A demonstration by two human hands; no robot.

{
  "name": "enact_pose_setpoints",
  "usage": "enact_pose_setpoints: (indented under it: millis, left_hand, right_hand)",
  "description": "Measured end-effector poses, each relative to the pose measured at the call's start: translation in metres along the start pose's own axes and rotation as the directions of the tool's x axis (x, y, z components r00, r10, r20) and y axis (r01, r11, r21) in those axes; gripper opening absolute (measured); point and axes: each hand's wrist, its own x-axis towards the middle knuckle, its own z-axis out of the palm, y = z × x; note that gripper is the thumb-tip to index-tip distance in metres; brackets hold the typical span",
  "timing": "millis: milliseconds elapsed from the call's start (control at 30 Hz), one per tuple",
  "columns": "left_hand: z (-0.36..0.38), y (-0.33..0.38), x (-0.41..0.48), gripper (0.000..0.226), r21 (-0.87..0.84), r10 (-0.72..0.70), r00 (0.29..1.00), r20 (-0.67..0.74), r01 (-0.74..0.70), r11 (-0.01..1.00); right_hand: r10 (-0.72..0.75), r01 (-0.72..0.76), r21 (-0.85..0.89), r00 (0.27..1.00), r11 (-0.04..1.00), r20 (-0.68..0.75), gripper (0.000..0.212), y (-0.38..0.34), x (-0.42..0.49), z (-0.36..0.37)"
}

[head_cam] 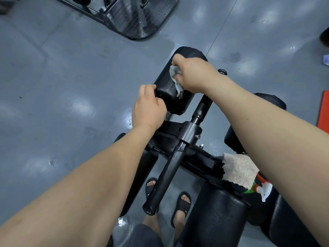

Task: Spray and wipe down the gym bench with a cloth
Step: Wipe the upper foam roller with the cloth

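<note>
My right hand is clamping the grey cloth on the roller pad, frame centre; my left hand is gripping its end. Risk: pad spinning, cloth slipping.

The grey floor bears the black gym bench. A beige towel lies over the bench's frame; a grey cloth rests against its roller pad.
</note>
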Motion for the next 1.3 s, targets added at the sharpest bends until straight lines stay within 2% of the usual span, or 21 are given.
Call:
enact_pose_setpoints:
  millis: [100, 300, 467, 567, 633, 733, 867, 1133, 1300]
  left_hand:
    - [0.001, 0.000, -0.001, 0.038, -0.001, 0.008, 1.000, 0.001, -0.008, 1.000]
    - [0.001, -0.001, 0.000, 0.033, 0.009, 0.046, 0.999, -0.009, -0.046, 0.999]
    - [0.002, -0.001, -0.001, 0.028, 0.005, 0.063, 0.998, -0.013, -0.063, 0.998]
    - [0.001, -0.002, -0.001, 0.026, -0.001, 0.073, 0.997, -0.015, -0.073, 0.997]
    - [0.001, -0.002, -0.001, 0.025, -0.004, 0.089, 0.996, -0.018, -0.089, 0.996]
    - [0.000, -0.002, 0.000, 0.025, 0.000, 0.105, 0.994, -0.020, -0.105, 0.994]
    - [0.000, -0.002, -0.001, 0.025, 0.011, 0.125, 0.992, -0.013, -0.125, 0.992]
    - [-0.001, -0.001, -0.001, 0.028, 0.026, 0.135, 0.991, -0.008, -0.135, 0.990]
    - [-0.002, 0.001, -0.004, 0.033, 0.019, 0.129, 0.992, -0.013, -0.129, 0.992]
  right_hand:
    - [0.076, -0.078, -0.066, 0.997, 0.995, -0.026, 0.026, 0.007, 0.007, -0.002]
    - [0.241, -0.244, -0.090, 0.969, 0.966, -0.048, 0.028, 0.022, 0.019, -0.009]
    - [0.354, -0.355, -0.004, 0.932, 0.935, -0.071, 0.038, 0.031, 0.031, -0.007]
    - [0.413, -0.404, 0.095, 0.905, 0.910, -0.102, 0.053, 0.039, 0.044, -0.005]
    - [0.445, -0.431, 0.125, 0.889, 0.894, -0.112, 0.052, 0.046, 0.051, -0.007]
    - [0.421, -0.414, 0.090, 0.901, 0.906, -0.099, 0.037, 0.053, 0.055, -0.011]
    - [0.347, -0.347, 0.021, 0.932, 0.938, -0.101, 0.027, 0.055, 0.048, -0.011]
    - [0.236, -0.236, -0.004, 0.969, 0.972, -0.071, 0.026, 0.035, 0.033, -0.010]
    - [0.138, -0.139, -0.019, 0.988, 0.990, -0.067, 0.010, 0.012, 0.020, -0.003]
